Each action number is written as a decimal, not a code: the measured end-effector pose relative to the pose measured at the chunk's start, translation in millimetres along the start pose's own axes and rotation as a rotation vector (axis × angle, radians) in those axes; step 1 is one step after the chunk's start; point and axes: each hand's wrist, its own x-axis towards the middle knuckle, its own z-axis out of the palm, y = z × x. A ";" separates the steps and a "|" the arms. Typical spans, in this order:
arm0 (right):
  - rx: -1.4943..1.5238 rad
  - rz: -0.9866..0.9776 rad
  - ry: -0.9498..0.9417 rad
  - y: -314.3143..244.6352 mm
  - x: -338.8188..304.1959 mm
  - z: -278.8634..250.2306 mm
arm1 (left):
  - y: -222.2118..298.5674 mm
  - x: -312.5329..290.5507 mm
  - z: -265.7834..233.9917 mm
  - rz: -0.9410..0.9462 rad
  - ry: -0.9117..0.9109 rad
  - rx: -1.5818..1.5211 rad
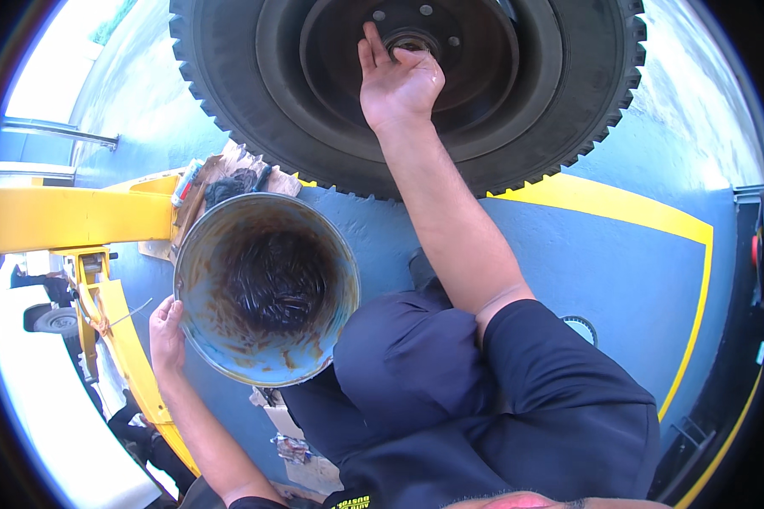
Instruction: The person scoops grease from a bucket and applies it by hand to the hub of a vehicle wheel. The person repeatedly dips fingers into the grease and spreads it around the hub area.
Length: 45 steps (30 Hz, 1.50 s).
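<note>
A large metal bucket [205, 310] stands tilted toward me at my left knee. Dark, glossy grease [276, 284] lies in its bottom, and brownish smears coat the inner wall. My left hand [168, 332] is closed on the bucket's left rim. Ahead of me is a big wheel with a knobbly tyre [229, 93] and a dark, deep rim. My right hand [401, 89] reaches to the wheel's hub [412, 41], palm toward me. Two of its fingers stretch up, apart from the thumb; the other fingertips are hidden at the hub. A pale smear shows near the thumb.
A yellow steel beam [76, 219] comes in from the left. Beside it, behind the bucket, lie a dark rag [233, 185], cardboard and a small can [187, 182]. Yellow lines [620, 212] mark the blue floor. A white vehicle [51, 399] is at far left.
</note>
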 end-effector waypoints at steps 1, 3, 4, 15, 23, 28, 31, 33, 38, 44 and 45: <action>0.034 -0.013 0.017 2.0 2.8 0.6 | -0.2 0.4 -0.7 -0.004 -0.007 -0.006; 0.076 -0.031 0.046 6.7 7.5 1.8 | -1.8 1.6 -1.3 -0.006 -0.015 -0.009; 0.100 -0.034 0.061 9.5 10.7 1.8 | -0.3 -0.4 -0.5 -0.004 -0.010 -0.004; 0.473 0.022 0.292 -6.8 24.8 23.7 | -12.2 -2.1 -15.8 -0.031 0.080 0.021; 0.612 0.007 0.438 -17.8 22.4 34.9 | -26.5 -1.5 -31.4 -0.009 0.054 -0.069; 0.556 0.027 0.398 -23.5 4.1 41.9 | -40.2 -2.8 -43.7 -0.032 0.090 -0.187; 0.428 0.036 0.338 -25.9 -11.2 41.4 | -41.1 -2.4 -43.1 -0.029 0.096 -0.223; 0.301 0.025 0.277 -25.6 -27.6 37.7 | -50.7 0.6 -59.6 -0.044 0.102 -0.257; -0.568 -0.046 -0.175 -70.5 -57.1 2.9 | -84.1 14.4 -100.6 -0.086 0.087 -0.334; -2.252 -0.144 -0.866 -135.9 -19.1 5.6 | -131.0 30.6 -142.1 -0.080 0.095 -0.400; -2.557 -0.258 -1.005 -135.0 -12.1 10.2 | -140.0 32.3 -152.6 -0.078 0.075 -0.417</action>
